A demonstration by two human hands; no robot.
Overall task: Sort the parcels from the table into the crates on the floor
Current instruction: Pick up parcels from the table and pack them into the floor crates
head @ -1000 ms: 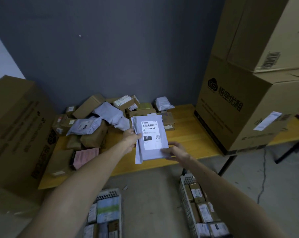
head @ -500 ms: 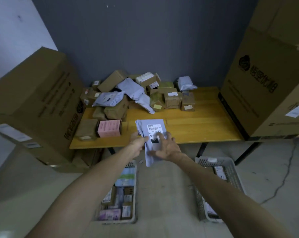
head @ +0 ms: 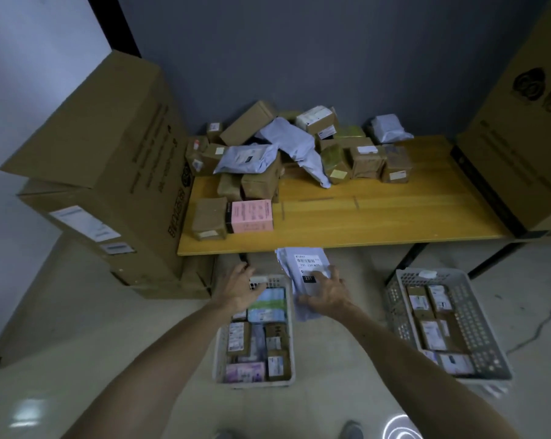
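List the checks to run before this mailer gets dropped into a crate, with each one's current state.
1. Right hand holding mailer: ok.
2. Left hand off the mailer: ok.
3. Label facing up, 231 readable: ok.
4. Mailer centred over a crate: not ok, it appears between left crate and right crate.
5. Space in right crate: ok; left crate looks packed.
6. Which crate takes 231: cannot tell.

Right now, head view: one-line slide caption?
Right hand holds a grey mailer by the left crate, left hand open above it; parcel pile on the table.
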